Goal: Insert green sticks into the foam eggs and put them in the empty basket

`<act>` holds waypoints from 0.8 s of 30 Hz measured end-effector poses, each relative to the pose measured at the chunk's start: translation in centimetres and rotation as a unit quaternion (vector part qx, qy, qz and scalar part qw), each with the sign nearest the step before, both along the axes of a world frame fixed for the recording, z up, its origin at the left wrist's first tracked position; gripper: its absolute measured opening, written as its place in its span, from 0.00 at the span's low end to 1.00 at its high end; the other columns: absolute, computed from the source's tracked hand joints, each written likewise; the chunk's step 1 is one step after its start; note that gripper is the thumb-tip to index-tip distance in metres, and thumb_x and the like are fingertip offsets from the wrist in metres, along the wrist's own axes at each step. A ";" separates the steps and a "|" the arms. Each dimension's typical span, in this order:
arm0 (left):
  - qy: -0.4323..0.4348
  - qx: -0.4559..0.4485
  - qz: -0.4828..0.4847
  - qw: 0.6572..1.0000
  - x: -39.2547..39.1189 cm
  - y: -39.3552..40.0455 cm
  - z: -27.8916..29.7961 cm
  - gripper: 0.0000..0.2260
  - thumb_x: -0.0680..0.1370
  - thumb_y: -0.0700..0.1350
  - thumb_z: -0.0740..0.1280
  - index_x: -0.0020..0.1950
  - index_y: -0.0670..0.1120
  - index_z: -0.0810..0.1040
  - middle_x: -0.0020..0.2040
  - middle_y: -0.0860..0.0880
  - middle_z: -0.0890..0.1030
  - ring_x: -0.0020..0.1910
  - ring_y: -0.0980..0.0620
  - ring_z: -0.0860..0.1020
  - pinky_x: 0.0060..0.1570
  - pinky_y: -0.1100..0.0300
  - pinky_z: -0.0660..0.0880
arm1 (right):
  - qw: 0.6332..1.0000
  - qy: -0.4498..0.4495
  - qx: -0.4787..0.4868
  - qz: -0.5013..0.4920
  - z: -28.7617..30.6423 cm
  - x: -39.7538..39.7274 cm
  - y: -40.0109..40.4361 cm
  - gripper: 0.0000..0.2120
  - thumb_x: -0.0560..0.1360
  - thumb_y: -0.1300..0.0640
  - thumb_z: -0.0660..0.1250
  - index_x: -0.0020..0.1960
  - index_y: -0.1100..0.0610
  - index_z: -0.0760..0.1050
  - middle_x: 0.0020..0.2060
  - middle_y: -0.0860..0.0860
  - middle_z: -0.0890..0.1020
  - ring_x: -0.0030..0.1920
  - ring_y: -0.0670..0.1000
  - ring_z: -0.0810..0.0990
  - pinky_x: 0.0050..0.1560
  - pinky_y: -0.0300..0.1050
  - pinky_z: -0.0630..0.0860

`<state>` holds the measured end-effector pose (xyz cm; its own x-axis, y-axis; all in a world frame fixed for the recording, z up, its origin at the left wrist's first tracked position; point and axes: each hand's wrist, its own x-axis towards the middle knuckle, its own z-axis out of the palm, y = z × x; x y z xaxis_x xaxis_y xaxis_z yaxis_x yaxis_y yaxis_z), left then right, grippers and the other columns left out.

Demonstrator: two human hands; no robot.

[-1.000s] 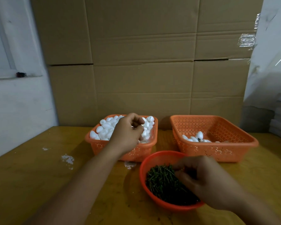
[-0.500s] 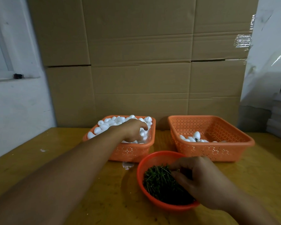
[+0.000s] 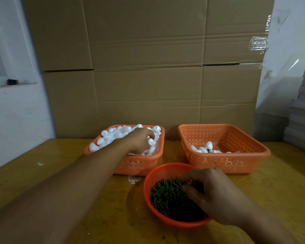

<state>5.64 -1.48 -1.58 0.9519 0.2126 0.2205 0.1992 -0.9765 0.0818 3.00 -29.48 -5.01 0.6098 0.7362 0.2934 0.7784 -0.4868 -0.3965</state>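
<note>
The left hand curls its fingers among the eggs; the right hand pinches at the sticks. Whether either holds anything, I cannot tell. Eggs look light and soft, so grip the sides gently.

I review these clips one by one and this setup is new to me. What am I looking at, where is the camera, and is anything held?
No machine here: a person works bare-handed, filmed by a camera worn on the head, looking down. On the wooden table stand a basket heaped with white foam eggs, a second basket with a few eggs, and a red bowl of green sticks. The left hand digs among the eggs; the right hand reaches into the sticks. Whether either has a grip on anything is hidden.
</note>
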 end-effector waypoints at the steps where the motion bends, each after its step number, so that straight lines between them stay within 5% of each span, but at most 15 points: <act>1: -0.011 -0.011 0.008 1.000 0.0 0.0 -0.1 0.09 0.80 0.53 0.63 0.58 0.61 0.79 0.57 0.56 0.76 0.54 0.51 0.75 0.53 0.54 0.67 | 1.000 0.000 -0.001 0.001 0.0 0.0 0.0 0.11 0.78 0.48 0.67 0.59 0.41 0.80 0.43 0.40 0.85 0.42 0.43 0.82 0.45 0.50 0.80; 5: -0.113 -0.132 -0.011 0.985 -0.1 -0.4 -0.3 0.07 0.80 0.47 0.64 0.51 0.51 0.82 0.46 0.53 0.83 0.44 0.54 0.78 0.39 0.68 0.65 | 1.000 -0.002 -0.005 0.002 0.1 0.0 0.0 0.11 0.78 0.48 0.67 0.59 0.42 0.80 0.44 0.41 0.85 0.44 0.44 0.83 0.47 0.50 0.79; 11: -0.250 -0.247 -0.033 0.935 -2.1 -2.8 -0.4 0.06 0.80 0.45 0.64 0.49 0.47 0.81 0.41 0.52 0.84 0.44 0.52 0.82 0.49 0.51 0.78 | 1.000 -0.003 0.004 0.009 0.0 -0.1 0.3 0.09 0.77 0.49 0.68 0.56 0.42 0.80 0.40 0.41 0.84 0.39 0.43 0.81 0.44 0.50 0.78; 16: -0.275 -0.329 -0.050 0.902 -4.1 -4.5 -0.8 0.04 0.81 0.44 0.64 0.47 0.49 0.77 0.37 0.51 0.84 0.37 0.52 0.83 0.45 0.48 0.80 | 1.000 0.008 0.014 -0.016 -0.3 0.3 0.3 0.09 0.76 0.49 0.68 0.55 0.42 0.82 0.43 0.41 0.85 0.44 0.43 0.83 0.48 0.50 0.79; 20: -0.260 -0.346 -0.070 0.899 -5.4 -6.0 -1.5 0.07 0.81 0.43 0.63 0.44 0.46 0.76 0.35 0.47 0.83 0.32 0.47 0.80 0.42 0.49 0.77 | 0.998 0.005 0.003 -0.064 -0.2 0.5 0.3 0.06 0.73 0.44 0.72 0.42 0.45 0.83 0.34 0.42 0.84 0.35 0.42 0.81 0.40 0.47 0.79; 24: -0.244 -0.389 -0.104 0.882 -6.2 -7.0 -2.5 0.09 0.82 0.44 0.63 0.44 0.48 0.78 0.31 0.51 0.79 0.28 0.58 0.72 0.34 0.55 0.70 | 0.994 0.020 -0.009 -0.106 0.2 0.5 0.1 0.14 0.70 0.38 0.74 0.35 0.48 0.80 0.30 0.44 0.82 0.30 0.43 0.78 0.34 0.44 0.77</act>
